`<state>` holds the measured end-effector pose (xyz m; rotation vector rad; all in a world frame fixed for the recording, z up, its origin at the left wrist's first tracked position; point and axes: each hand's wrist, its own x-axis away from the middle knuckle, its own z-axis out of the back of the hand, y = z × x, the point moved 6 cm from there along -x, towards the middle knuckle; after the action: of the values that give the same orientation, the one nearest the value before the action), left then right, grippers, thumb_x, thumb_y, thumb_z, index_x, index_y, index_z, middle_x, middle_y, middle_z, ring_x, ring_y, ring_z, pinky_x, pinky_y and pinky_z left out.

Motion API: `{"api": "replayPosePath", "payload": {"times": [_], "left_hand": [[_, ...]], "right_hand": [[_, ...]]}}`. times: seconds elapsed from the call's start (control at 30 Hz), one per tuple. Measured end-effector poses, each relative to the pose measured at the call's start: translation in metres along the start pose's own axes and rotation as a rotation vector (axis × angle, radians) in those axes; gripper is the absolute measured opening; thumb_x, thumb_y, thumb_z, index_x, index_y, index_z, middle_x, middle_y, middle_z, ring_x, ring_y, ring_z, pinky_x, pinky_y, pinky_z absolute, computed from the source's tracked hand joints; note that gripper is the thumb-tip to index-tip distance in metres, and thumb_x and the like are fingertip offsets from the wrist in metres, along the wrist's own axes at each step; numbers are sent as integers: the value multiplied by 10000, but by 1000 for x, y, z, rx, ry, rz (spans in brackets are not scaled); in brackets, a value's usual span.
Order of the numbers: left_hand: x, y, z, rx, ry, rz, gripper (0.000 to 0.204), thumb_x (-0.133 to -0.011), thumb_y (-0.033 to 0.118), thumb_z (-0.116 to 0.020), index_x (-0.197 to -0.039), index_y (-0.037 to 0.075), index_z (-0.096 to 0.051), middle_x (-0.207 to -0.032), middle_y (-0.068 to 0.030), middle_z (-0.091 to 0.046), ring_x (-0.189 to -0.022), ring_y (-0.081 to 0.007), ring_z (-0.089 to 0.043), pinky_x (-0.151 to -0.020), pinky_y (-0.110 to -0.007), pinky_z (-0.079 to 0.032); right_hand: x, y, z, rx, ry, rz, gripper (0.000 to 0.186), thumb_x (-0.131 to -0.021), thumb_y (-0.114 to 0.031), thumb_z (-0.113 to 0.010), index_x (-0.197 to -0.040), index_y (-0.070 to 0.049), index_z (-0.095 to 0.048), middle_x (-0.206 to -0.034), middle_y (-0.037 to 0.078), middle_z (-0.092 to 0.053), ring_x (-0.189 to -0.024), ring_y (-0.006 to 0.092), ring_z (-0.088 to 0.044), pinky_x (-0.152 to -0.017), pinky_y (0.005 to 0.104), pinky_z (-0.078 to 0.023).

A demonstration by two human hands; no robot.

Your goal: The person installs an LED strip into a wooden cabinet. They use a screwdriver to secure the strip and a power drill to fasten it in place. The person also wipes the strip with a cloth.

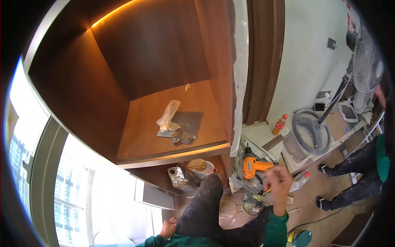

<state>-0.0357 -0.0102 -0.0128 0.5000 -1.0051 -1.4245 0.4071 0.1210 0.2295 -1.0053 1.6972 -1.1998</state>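
While the left hand [168, 227] is resting loosely open, empty, by the knee, the right hand [277, 183] is pinching a yellow pencil [268, 190] beside the orange drill [253, 165]; a steadier grip seems advisable.

The right hand [279, 181] is up near the orange drill [254, 166] on the floor. The left hand [168, 227] rests low by the knee. A grey board [187, 121] and plastic bag [168, 113] lie on the wooden shelf [144, 140].
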Motion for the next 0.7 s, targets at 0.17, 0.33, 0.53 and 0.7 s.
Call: {"api": "replayPosePath", "payload": {"times": [0.17, 0.33, 0.53, 0.7], "left_hand": [[3, 3, 7, 361, 61, 184, 152, -881, 21, -567, -927, -20, -706, -899, -37, -701, -844, -97, -619, -728, -266, -515], [-4, -35, -20, 831, -4, 268, 173, -905, 10, -559, -946, -68, -709, -872, -55, -706, -786, -100, -625, -718, -255, -516], [-11, -6, -14, 610, -90, -67, 240, -956, 39, -484, -930, -33, -711, -878, -53, -707, -805, -132, -633, -731, -285, -514], [-22, -76, -49, 324, -152, -97, 298, -939, 69, -411, -962, -11, -697, -912, -79, -697, -911, -202, -630, -807, -341, -499]], "right_hand": [[28, -50, -100, 101, -331, 107, 90, -904, -102, -659, -903, -21, -621, -660, 3, -593, -500, 48, -510, -447, 205, -375], [-10, -67, -181, 440, -349, 388, 114, -894, -102, -657, -884, 8, -629, -716, 47, -641, -539, 70, -539, -485, 235, -410], [-89, -48, -246, 911, -266, 529, 195, -834, -188, -684, -861, 5, -676, -780, 190, -677, -723, 337, -673, -673, 416, -521], [-110, -41, -273, 1042, -362, 428, 212, -824, -199, -680, -914, -7, -689, -870, 225, -684, -845, 397, -669, -740, 467, -527]]}}
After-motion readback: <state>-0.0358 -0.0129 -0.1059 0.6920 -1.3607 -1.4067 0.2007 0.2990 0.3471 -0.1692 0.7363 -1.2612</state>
